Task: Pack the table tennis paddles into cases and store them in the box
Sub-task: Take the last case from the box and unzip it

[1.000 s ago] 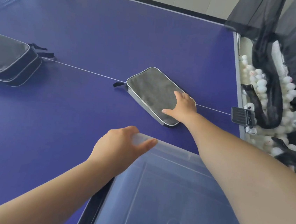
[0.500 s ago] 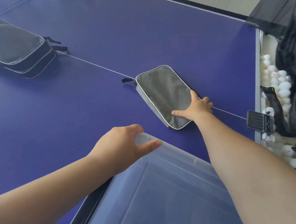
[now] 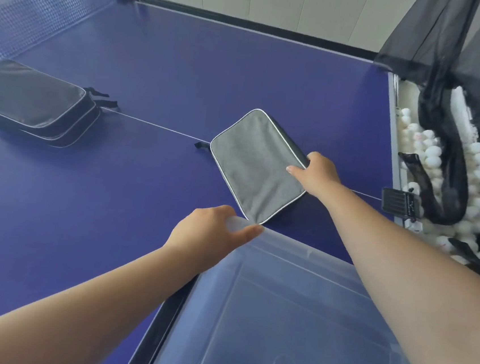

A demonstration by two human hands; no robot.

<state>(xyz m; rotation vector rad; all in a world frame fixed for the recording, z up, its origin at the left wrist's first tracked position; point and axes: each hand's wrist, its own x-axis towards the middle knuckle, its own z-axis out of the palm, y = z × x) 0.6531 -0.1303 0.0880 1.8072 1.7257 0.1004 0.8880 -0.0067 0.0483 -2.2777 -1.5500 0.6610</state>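
Note:
A grey paddle case with white piping lies closed on the blue table, its near corner just over the far rim of the clear plastic box. My right hand grips the case's right edge, thumb on top and fingers curled under it. My left hand holds the box's far left corner, thumb on the rim. A second, black case lies closed at the left of the table. No paddle is visible.
The net runs across the far left. Off the table's right edge stands a ball catcher with black netting and several white balls. A black clamp sits on that edge.
My right hand shifted from lying flat on the grey case to gripping its right edge, and the case slid nearer the box. My left hand stayed on the box corner.

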